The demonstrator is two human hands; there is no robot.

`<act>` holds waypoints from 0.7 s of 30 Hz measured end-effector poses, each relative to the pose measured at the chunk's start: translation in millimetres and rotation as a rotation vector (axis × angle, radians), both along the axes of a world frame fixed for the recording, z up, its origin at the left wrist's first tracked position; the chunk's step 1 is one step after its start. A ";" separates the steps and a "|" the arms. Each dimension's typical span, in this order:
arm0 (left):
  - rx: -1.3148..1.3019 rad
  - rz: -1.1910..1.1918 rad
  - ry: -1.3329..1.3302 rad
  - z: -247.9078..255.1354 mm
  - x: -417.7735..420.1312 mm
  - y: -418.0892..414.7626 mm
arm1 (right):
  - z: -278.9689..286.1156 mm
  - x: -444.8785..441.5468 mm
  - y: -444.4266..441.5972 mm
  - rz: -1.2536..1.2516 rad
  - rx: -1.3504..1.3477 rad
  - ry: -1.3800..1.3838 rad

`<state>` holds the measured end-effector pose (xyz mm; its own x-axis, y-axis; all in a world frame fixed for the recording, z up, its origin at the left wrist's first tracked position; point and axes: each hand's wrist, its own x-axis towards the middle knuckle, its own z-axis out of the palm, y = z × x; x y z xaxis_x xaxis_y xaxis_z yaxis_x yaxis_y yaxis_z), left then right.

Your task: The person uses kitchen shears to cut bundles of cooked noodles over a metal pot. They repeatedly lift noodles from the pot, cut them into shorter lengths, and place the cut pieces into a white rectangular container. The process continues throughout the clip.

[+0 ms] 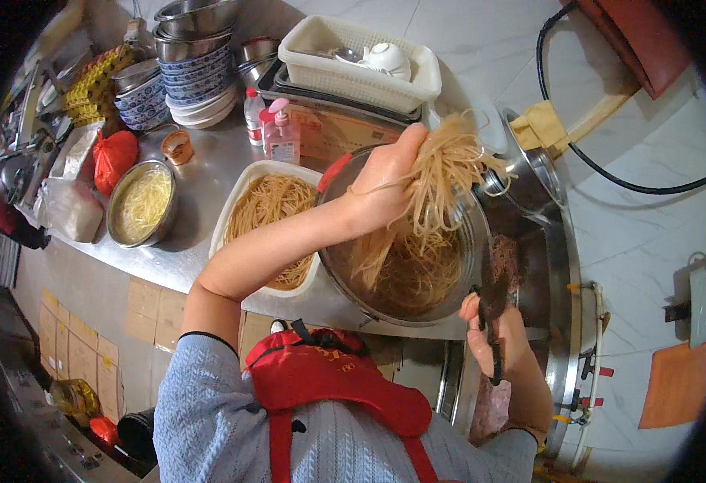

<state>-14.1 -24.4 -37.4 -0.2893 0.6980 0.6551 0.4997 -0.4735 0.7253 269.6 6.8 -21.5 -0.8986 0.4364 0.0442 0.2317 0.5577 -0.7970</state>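
Note:
My left hand (383, 181) grips a bundle of long translucent brown noodles (449, 169), raised above a large metal pot (476, 259). Some strands trail down into the pot, where more noodles (425, 271) lie in its bottom. At the pot's right side, lower down, my right hand (510, 335) has its fingers through the dark handles of scissors (496, 287). The blades are blurred, and whether they are apart cannot be told. Left of the pot stands a white plastic tub (218, 232) full of similar noodles (274, 202), partly hidden by my left forearm.
A steel bowl of pale yellow shreds (147, 202) sits on the metal counter (199, 175). Behind are stacked blue-patterned bowls (196, 78), a pink pump bottle (282, 136) and a white basket (359, 84) of crockery. A black hose (630, 184) hangs at right.

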 end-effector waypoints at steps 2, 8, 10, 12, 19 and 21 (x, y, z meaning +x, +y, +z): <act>-0.025 -0.009 0.000 1.1 -2.7 1.9 | -9.9 6.0 4.0 0.004 0.119 -0.093; -0.059 -0.003 -0.017 5.6 5.7 4.2 | -30.4 -13.9 -16.4 0.026 -0.188 -0.163; -0.022 -0.012 -0.022 8.5 10.5 4.8 | -47.3 -20.6 -15.2 0.038 -0.109 -0.071; 0.049 -0.011 -0.018 10.7 14.5 5.0 | -39.5 -29.1 -14.0 0.044 -0.081 -0.084; -0.011 -0.019 -0.010 5.2 11.5 5.9 | -43.4 -46.6 -15.6 -0.024 0.413 0.102; -0.091 0.010 0.000 4.3 11.3 4.5 | -45.5 -47.4 -15.3 -0.040 0.501 0.174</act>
